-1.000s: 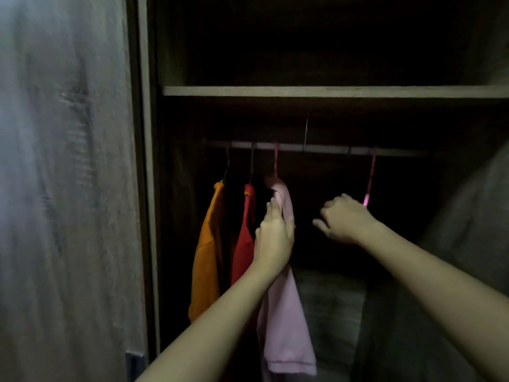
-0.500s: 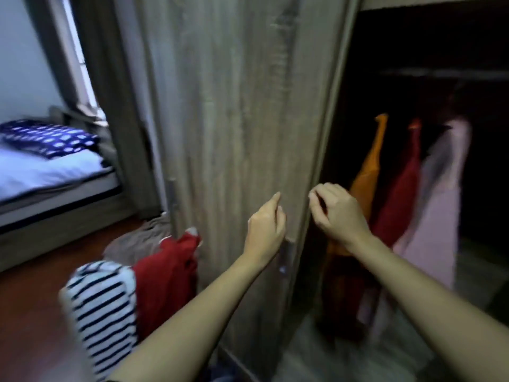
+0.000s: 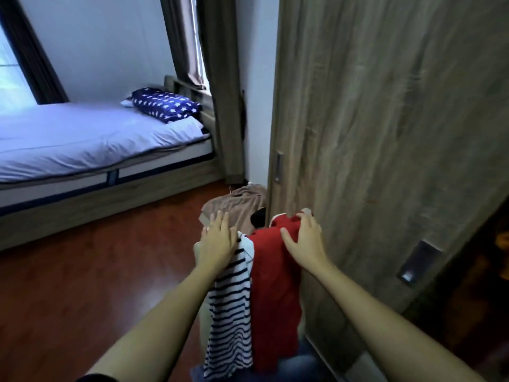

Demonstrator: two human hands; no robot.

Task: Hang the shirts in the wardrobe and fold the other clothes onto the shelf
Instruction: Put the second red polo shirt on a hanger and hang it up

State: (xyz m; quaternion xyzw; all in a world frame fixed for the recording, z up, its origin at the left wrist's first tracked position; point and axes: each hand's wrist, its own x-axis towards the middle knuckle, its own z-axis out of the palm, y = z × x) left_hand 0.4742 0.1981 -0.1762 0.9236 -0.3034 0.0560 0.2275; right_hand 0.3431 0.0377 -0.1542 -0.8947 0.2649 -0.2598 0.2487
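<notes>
The red shirt [image 3: 272, 299] hangs draped just left of the wardrobe door [image 3: 385, 133], its right edge against the door's face. The striped shirt [image 3: 231, 312] touches it on the side away from the door. Our 2 hands are on their tops. Our right hand [image 3: 303, 239] lies on the red shirt, thumb splayed and fingertips bent over its upper edge; we cannot tell if it grips. Our left hand [image 3: 217, 241] rests flat, fingers spread, on the striped shirt. A brown cloth [image 3: 242, 205] is heaped beyond them at the door's foot. Further left of the door stands a bed [image 3: 82, 139] with 1 starred pillow [image 3: 165, 104].
</notes>
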